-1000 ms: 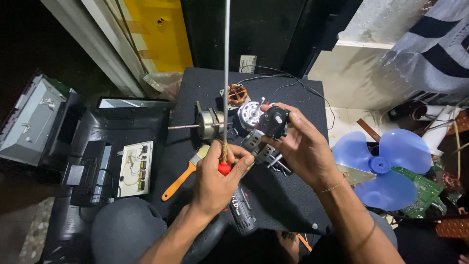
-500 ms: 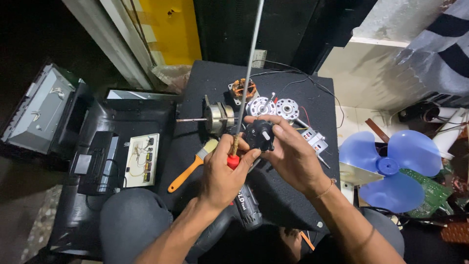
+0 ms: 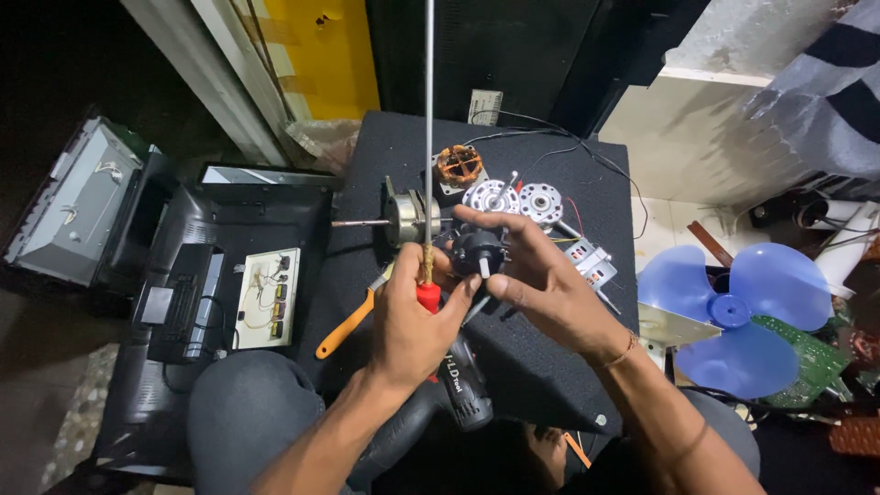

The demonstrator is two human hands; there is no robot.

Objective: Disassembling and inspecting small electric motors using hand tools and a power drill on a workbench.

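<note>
My left hand (image 3: pixel 414 323) grips a red-handled tool (image 3: pixel 428 295) with a long thin metal rod (image 3: pixel 428 128) that rises straight up out of view. My right hand (image 3: pixel 541 284) holds a small black motor part (image 3: pixel 478 250) with a short shaft, right next to the left hand's fingers. Both hands hover over a black mat (image 3: pixel 541 357). Behind them on the mat lie a motor rotor with a long shaft (image 3: pixel 403 218), a copper-wound stator (image 3: pixel 457 166) and two silver round end caps (image 3: pixel 515 199).
An orange-handled brush (image 3: pixel 350 323) lies on the mat's left edge, and a black cordless tool (image 3: pixel 463 385) lies under my left wrist. A blue fan blade (image 3: pixel 733 316) sits at right. An opened black device with a circuit board (image 3: pixel 266 298) is at left.
The camera has swung, so the scene sits further right. The rod now stands vertical rather than tilted. My right hand has lowered the black part closer to my left hand.
</note>
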